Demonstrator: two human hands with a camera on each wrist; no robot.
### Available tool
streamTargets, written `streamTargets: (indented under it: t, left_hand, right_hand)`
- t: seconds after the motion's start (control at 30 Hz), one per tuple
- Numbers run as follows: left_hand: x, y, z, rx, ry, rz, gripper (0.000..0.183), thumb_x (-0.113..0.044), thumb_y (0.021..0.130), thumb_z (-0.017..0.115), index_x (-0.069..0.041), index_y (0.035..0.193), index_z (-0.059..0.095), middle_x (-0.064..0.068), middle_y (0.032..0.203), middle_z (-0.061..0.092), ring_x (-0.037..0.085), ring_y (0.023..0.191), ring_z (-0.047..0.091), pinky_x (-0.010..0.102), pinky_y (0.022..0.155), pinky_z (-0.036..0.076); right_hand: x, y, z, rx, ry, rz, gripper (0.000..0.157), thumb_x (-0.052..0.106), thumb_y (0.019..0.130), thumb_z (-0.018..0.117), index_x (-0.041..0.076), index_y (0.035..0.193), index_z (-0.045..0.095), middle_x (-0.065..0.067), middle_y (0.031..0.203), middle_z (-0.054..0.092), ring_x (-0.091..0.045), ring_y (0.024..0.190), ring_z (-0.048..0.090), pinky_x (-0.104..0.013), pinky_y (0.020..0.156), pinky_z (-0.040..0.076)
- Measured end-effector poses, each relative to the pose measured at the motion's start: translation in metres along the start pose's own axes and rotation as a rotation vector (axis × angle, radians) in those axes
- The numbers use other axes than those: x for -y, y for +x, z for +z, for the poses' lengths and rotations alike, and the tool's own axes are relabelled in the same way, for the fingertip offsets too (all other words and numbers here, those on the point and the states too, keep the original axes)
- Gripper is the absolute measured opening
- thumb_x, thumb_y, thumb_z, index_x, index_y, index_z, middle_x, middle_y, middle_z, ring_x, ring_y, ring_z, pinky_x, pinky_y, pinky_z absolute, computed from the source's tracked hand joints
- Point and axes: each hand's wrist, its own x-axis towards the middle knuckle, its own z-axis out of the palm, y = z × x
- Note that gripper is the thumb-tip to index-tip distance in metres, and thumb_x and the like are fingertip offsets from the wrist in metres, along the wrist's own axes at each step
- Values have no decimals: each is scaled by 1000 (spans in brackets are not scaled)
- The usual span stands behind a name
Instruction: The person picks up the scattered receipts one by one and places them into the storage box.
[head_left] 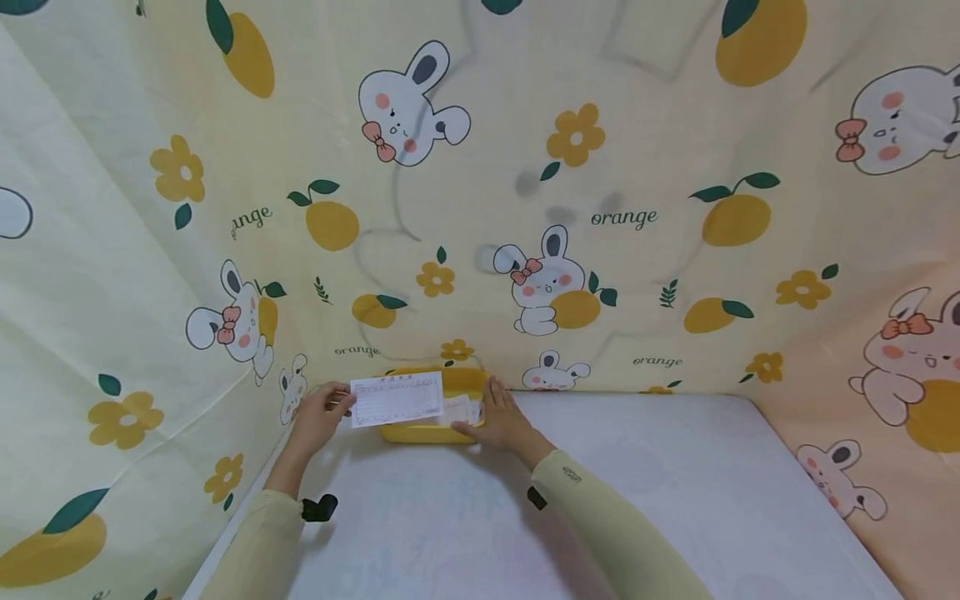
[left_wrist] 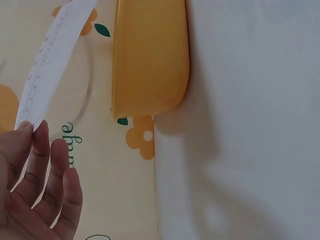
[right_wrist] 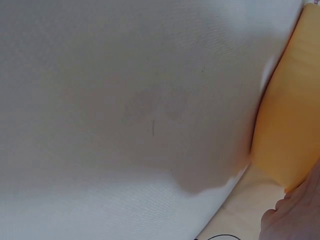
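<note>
In the head view, my left hand (head_left: 324, 410) pinches a white printed paper slip (head_left: 397, 400) at its left end, between thumb and index finger. The slip has ruled lines and hangs in front of the left part of a yellow plastic box (head_left: 427, 434). In the left wrist view the other fingers of that hand are spread apart from the slip. My right hand (head_left: 510, 419) rests against the right end of the box, fingers extended, the thumb reaching over the front rim. Small white papers (head_left: 456, 410) lie in the box beside the thumb.
The box stands on a white table (head_left: 637, 483), close to the back. A cream curtain (head_left: 480, 192) with rabbits, oranges and flowers hangs behind the table and at both sides. Dark cuff pieces (head_left: 320, 507) show at both wrists.
</note>
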Motion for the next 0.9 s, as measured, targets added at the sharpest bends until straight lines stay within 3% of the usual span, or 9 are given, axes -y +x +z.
streamTargets:
  t: [0.33, 0.9]
  left_hand:
    - [-5, 13, 17, 91, -14, -29, 25, -15, 110, 62, 1, 129, 65, 22, 119, 72, 29, 96, 72, 36, 82, 56]
    - [-10, 20, 44, 137, 14, -97, 24, -22, 111, 63, -5, 128, 66, 15, 122, 70, 29, 107, 68, 43, 90, 59]
  right_hand:
    - [1, -1, 1, -14, 7, 2, 124, 84, 95, 51, -1, 171, 3, -18, 180, -5, -34, 167, 1, -48, 134, 11]
    - [3, -4, -2, -13, 2, -7, 125, 85, 94, 49, -3, 170, 4, -19, 180, -3, -37, 167, 3, -50, 134, 13]
